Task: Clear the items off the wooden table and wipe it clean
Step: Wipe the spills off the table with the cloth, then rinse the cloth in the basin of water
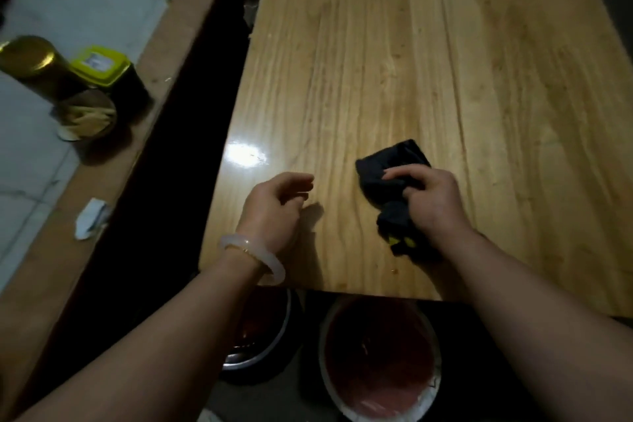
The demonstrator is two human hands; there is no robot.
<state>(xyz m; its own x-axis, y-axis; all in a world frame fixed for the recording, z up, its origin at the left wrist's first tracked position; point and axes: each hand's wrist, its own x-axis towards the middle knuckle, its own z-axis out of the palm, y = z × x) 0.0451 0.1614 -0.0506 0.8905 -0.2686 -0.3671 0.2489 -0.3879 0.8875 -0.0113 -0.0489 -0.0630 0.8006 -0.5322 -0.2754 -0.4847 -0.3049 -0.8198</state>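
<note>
The right hand (432, 203) grips a crumpled dark cloth with yellow marks (394, 189), pressing it on the pale wooden table (445, 62) near its near edge. The left hand (274, 207), with a pale translucent bangle (253, 255) on its wrist, hovers just beside the near left corner, fingers loosely curled and holding nothing. Below the near edge sit two round bowls with reddish contents (380, 360).
</note>
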